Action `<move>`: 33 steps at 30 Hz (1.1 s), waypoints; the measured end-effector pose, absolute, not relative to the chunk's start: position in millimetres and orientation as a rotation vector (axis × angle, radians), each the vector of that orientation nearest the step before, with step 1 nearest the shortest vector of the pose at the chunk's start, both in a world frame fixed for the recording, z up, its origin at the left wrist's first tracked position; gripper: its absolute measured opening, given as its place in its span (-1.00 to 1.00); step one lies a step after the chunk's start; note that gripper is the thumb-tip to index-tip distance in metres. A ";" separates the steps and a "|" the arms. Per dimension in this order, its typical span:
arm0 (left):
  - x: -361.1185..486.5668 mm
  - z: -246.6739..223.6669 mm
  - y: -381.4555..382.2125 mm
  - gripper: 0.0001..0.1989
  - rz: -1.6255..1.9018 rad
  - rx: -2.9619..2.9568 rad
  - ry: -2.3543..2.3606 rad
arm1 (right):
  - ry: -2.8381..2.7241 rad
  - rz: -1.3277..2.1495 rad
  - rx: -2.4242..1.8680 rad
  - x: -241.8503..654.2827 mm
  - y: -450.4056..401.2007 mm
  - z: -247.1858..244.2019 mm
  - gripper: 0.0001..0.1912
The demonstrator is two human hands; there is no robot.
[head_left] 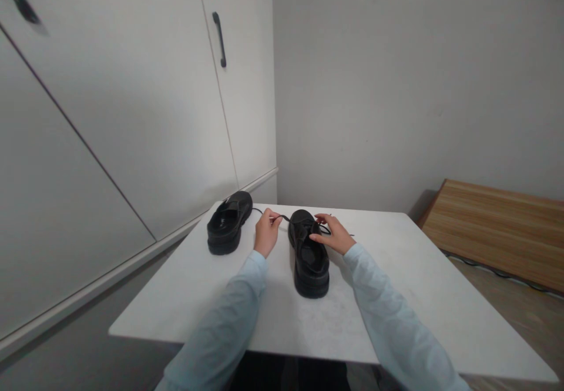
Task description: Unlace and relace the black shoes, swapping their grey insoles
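Note:
Two black shoes rest on a white table, heels toward me. The nearer shoe (pixel 312 273) is in the middle, between my hands. On its left, my left hand (pixel 267 231) pinches a black lace (pixel 284 217) that is drawn out from the shoe. My right hand (pixel 333 234) is at the shoe's upper right side, its fingers apart over the lacing and a loop of lace beside them; whether it grips any lace is too small to tell. The other shoe (pixel 229 223) stands farther left, untouched.
The white table (pixel 423 320) reaches toward a grey wall (pixel 396 85). White cabinet doors (pixel 132 85) with dark handles rise on the left. A wooden board or bench (pixel 502 232) and a dark cable lie beyond the table at the right.

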State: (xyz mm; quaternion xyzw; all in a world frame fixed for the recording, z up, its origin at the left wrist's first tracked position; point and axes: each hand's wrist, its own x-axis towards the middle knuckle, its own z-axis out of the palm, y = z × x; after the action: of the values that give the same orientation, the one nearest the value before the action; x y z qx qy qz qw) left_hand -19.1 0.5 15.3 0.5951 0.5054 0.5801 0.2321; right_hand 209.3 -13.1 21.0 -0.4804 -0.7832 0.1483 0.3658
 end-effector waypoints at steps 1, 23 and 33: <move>-19.0 14.5 1.3 -0.91 1.597 1.590 1.365 | -2.018 0.379 -1.237 209.5 -13.1 21.1 -0.39; -12.9 29.5 -9.1 -0.76 1.561 0.995 0.664 | -2.035 0.380 -1.226 209.7 -12.1 20.9 -0.38; -14.6 31.0 -8.3 -0.78 1.609 1.005 0.636 | -2.034 0.369 -1.223 209.7 -13.4 21.9 -0.40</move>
State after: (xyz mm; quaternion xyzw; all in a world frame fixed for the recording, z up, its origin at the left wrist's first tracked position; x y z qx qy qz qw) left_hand -14.6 -8.3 31.0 0.4228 0.2676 0.6770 0.5397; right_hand 209.7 -13.4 21.9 -0.4747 -0.7896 0.1431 0.3615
